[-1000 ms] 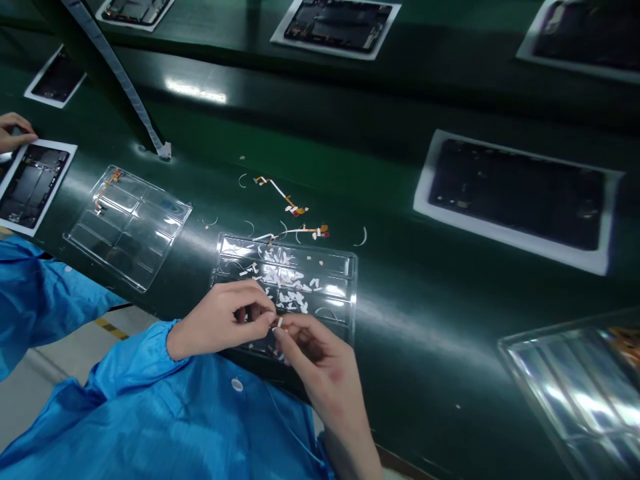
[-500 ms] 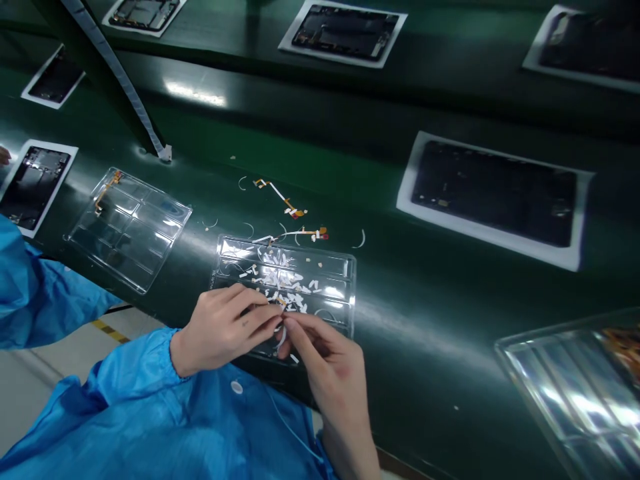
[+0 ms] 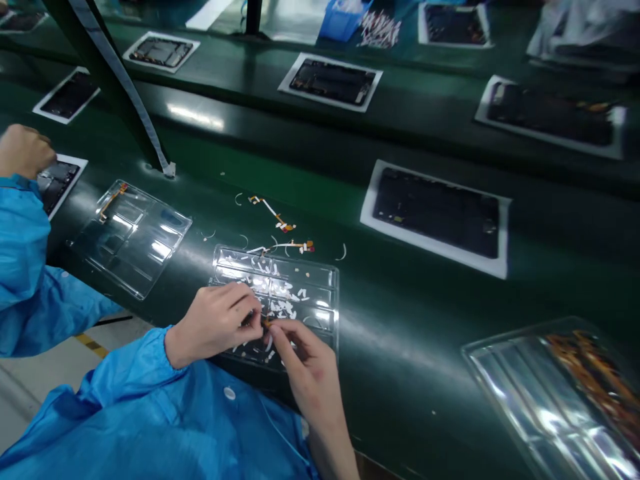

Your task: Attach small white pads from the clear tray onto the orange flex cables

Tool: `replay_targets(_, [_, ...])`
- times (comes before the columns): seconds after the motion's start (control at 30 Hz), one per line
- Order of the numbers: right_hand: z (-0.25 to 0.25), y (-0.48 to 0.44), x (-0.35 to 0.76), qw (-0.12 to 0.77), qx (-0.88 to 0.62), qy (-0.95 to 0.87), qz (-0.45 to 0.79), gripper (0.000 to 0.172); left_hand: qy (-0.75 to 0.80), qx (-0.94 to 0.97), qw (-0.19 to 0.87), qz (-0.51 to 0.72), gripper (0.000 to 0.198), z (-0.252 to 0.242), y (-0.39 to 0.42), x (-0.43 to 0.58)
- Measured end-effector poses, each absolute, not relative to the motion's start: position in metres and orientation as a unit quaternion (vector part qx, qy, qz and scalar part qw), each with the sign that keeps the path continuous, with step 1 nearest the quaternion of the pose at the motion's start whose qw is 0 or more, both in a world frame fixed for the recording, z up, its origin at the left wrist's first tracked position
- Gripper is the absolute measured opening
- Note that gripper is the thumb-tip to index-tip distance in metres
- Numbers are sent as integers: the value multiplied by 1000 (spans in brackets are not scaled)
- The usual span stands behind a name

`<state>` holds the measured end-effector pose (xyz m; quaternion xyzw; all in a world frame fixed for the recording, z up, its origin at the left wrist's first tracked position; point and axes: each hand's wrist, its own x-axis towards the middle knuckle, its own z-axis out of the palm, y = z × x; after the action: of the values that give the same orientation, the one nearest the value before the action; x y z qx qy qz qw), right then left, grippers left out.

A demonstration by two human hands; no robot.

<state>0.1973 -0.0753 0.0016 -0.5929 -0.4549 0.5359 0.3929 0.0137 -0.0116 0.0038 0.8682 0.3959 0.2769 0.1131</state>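
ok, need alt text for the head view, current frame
Left hand and right hand pinch a small orange strip above a clear tray littered with white scraps. Two cables lie near its far edge; dark panels on white sheets lie farther back, and a co-worker's hand shows at left.

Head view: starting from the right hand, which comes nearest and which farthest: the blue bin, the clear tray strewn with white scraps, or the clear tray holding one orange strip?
From the right hand:
1. Scrap-strewn tray, just below it.
2. One-strip tray, off to the left.
3. Blue bin, far across the bench.
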Motion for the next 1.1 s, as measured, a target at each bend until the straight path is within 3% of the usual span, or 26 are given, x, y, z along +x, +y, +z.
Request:
replay_targets(0.1, [1,-74,202,413,-570,-471,531,27,480,788,238,303,13,10,-6,4])
replay_targets(0.23, [2,-75,202,442,-526,-488,538,29,495,629,547,246,27,16,-11,2])
replay_targets(0.33, [1,-80,200,454,-510,-500,532,28,474,594,606,237,33,16,-22,10])
replay_targets(0.6, [-1,-99,207,419,-534,-522,517,30,489,561,554,374,31,9,-22,7])
replay_targets(0.77, [-3,-95,203,447,-556,-528,460,34,512,656,366,418,25,0,-23,9])
replay_targets(0.9, [-14,-95,196,459,-563,-554,407,40,405,790,269,374,17,-27,-40,14])
replay_targets(1.1, [-59,-99,193,453,-574,-593,337,44,313,850,161,392,32,-80,-40,8])
